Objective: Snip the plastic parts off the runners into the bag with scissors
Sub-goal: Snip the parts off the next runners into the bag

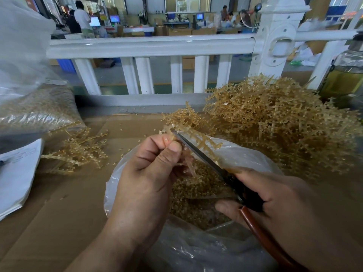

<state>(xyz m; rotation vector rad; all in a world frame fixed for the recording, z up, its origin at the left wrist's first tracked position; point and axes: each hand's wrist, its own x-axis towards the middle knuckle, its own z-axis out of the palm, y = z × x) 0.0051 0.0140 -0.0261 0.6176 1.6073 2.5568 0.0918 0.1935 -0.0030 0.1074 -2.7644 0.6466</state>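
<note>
Black and red-brown, the handles of the scissors [208,161] are mostly buried in the right hand [279,201], whose fingers curl round them at 4 o'clock; that wrist runs off the frame. Only one dark blade edge shows, its tip lost among twigs, so whether the blades are parted cannot be told. The runner [198,138] is pale amber plastic, a thin stem with short side twigs ending in small knobs; its lower end blurs behind the left hand [145,173]. That hand's thumb and forefinger pinch the stem, the other fingers folded under, and the runner rises from them toward 1 o'clock, above the open bag [196,250]. The blade lies against the runner just beside the thumb tip. The clear bag, at 6 o'clock beneath both hands, holds loose amber parts [188,193]. A big pile [284,124] of runners sits at 2 o'clock and a small heap [78,152] at 9 o'clock, on cardboard [59,213].
</note>
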